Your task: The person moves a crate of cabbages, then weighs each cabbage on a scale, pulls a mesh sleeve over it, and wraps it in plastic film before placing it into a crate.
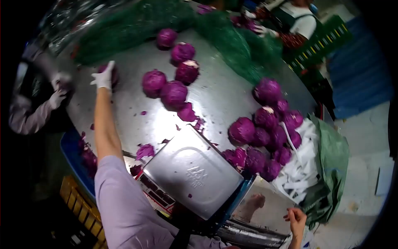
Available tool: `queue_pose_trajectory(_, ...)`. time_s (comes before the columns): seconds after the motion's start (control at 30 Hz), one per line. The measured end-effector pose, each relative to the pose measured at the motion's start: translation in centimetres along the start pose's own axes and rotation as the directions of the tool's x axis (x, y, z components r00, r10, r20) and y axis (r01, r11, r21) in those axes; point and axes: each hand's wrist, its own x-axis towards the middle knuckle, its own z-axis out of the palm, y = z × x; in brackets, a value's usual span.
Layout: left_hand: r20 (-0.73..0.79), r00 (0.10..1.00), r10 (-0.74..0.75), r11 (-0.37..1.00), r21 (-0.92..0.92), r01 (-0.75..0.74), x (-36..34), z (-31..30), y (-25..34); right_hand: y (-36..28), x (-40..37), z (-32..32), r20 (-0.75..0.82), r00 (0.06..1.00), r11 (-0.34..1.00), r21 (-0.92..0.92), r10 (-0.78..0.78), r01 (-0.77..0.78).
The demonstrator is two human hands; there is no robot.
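My left hand (103,78), in a white glove, stretches far across the metal table (128,108). Its fingers are spread against a red cabbage (115,75), partly hidden behind them. My right hand (296,218) is bare, with loosely bent fingers and nothing visible in them. It hovers beside a shiny metal panel (265,203), which reflects it. Between my arms an upturned metal container or lid (192,170) lies tilted. Several red cabbages (174,93) sit mid-table, and a larger heap of cabbages (265,137) lies to the right. Torn cabbage leaves (145,151) are scattered near me.
Green netting (137,27) covers the far edge. A co-worker (37,93) stands left; another person (296,20) handles cabbage by a green crate (319,43). White strips (296,178) and a green sack (333,162) lie right. A blue tub (74,157) and yellow crate (81,207) stand lower left.
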Motion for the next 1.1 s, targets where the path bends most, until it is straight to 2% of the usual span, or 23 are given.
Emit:
queue_pose_trajectory(0.03, -0.031, 0.999, -0.003, 0.984, 0.177, 0.009, -0.5, -0.5, 1.2, 0.0, 0.4, 0.0, 0.019, 1.0, 1.0, -0.005, -0.004, 0.004)
queue_pose_trajectory(0.1, 0.179, 0.966, 0.186, 0.945, -0.303, -0.126, 9.8, 3.7, -4.6, -0.2, 1.3, 0.8, 0.042, 0.999, 1.0, -0.02, 0.008, -0.007)
queue_pose_trajectory(0.13, 0.308, 0.946, 0.104, 0.908, -0.418, 0.036, 6.7, 2.7, -3.4, -0.5, 1.6, 1.0, 0.057, 0.997, 0.998, -0.044, 0.053, -0.05)
queue_pose_trajectory(0.17, 0.28, 0.959, 0.05, 0.923, -0.38, 0.063, 5.8, 2.5, -3.5, -0.3, 2.1, 1.4, 0.059, 0.998, 0.999, -0.038, 0.025, -0.023)
queue_pose_trajectory(0.2, 0.101, 0.995, -0.01, 0.928, -0.37, 0.047, 5.9, 3.1, -4.1, 0.1, 2.7, 1.6, 0.046, 0.998, 0.997, -0.06, 0.04, -0.038)
queue_pose_trajectory(0.27, 0.354, 0.924, 0.141, 0.929, -0.37, 0.0, 3.9, 0.9, -4.2, 0.9, 4.3, 1.8, 0.032, 0.999, 0.995, -0.093, -0.028, 0.03)
queue_pose_trajectory(0.33, 0.292, 0.934, 0.207, 0.92, -0.384, -0.083, 3.5, -0.2, -5.9, 2.2, 6.8, 1.6, 0.004, 0.997, 0.99, -0.115, -0.083, 0.082)
queue_pose_trajectory(0.4, 0.331, 0.933, 0.141, 0.853, -0.518, 0.055, 3.3, -1.5, -7.9, 4.9, 10.4, 1.0, -0.059, 0.988, 0.978, -0.159, -0.143, 0.132)
queue_pose_trajectory(0.47, 0.346, 0.929, 0.132, 0.854, -0.515, 0.071, -0.9, -3.8, -7.8, 5.5, 14.0, 0.7, -0.183, 0.914, 0.892, -0.351, -0.363, 0.284)
queue_pose_trajectory(0.53, 0.383, 0.884, 0.268, 0.89, -0.45, -0.075, -2.7, -5.9, -8.9, 4.5, 17.6, 0.9, -0.26, 0.816, 0.818, -0.43, -0.516, 0.381)
queue_pose_trajectory(0.57, 0.389, 0.86, 0.33, 0.885, -0.444, -0.139, -4.3, -6.8, -9.0, 4.2, 19.7, 0.8, -0.229, 0.826, 0.793, -0.492, -0.515, 0.358)
queue_pose_trajectory(0.6, 0.447, 0.8, 0.4, 0.864, -0.476, -0.165, -6.1, -7.8, -8.9, 4.0, 21.8, 0.9, -0.195, 0.835, 0.761, -0.553, -0.514, 0.339)
queue_pose_trajectory(0.67, 0.498, 0.653, 0.571, 0.809, -0.476, -0.344, -14.5, -10.6, -6.5, 4.5, 25.8, 1.7, -0.132, 0.729, 0.544, -0.755, -0.671, 0.365)
queue_pose_trajectory(0.7, 0.547, 0.571, 0.612, 0.789, -0.476, -0.389, -18.6, -11.6, -5.5, 5.0, 27.3, 2.0, -0.114, 0.772, 0.492, -0.826, -0.625, 0.276)
queue_pose_trajectory(0.73, 0.593, 0.493, 0.637, 0.771, -0.467, -0.433, -22.6, -12.8, -4.4, 6.1, 29.1, 2.1, -0.127, 0.823, 0.49, -0.849, -0.554, 0.2)
queue_pose_trajectory(0.77, 0.659, 0.451, 0.602, 0.79, -0.41, -0.455, -26.8, -14.1, -3.0, 7.0, 30.3, 2.2, -0.122, 0.806, 0.498, -0.836, -0.579, 0.232)
queue_pose_trajectory(0.8, 0.699, 0.334, 0.632, 0.738, -0.413, -0.533, -29.1, -14.7, -3.0, 7.5, 31.5, 2.0, -0.068, 0.873, 0.474, -0.859, -0.483, 0.195)
queue_pose_trajectory(0.83, 0.772, 0.304, 0.558, 0.8, -0.404, -0.443, -32.1, -15.5, -2.6, 7.7, 31.5, 2.0, -0.078, 0.877, 0.493, -0.849, -0.475, 0.191)
queue_pose_trajectory(0.93, 0.851, 0.022, 0.524, 0.642, -0.378, -0.667, -34.2, -15.1, -5.7, 6.2, 29.2, 1.6, -0.169, 0.841, 0.61, -0.761, -0.514, 0.22)
queue_pose_trajectory(0.97, 0.835, -0.001, 0.551, 0.621, -0.411, -0.667, -34.9, -15.2, -5.7, 4.8, 27.1, 0.9, -0.156, 0.798, 0.661, -0.662, -0.583, 0.353)
queue_pose_trajectory(1.0, 0.878, 0.022, 0.477, 0.65, -0.336, -0.682, -35.4, -15.6, -5.1, 4.0, 25.4, 0.3, -0.15, 0.785, 0.705, -0.563, -0.601, 0.432)
queue_pose_trajectory(1.03, 0.883, -0.009, 0.469, 0.68, -0.367, -0.635, -35.5, -15.5, -5.0, 3.0, 23.1, 0.0, -0.148, 0.793, 0.793, -0.29, -0.59, 0.536)
queue_pose_trajectory(1.1, 0.921, 0.014, 0.39, 0.593, -0.239, -0.769, -35.2, -16.0, -4.9, 0.9, 17.3, -0.7, -0.105, 0.793, 0.795, -0.193, -0.6, 0.576)
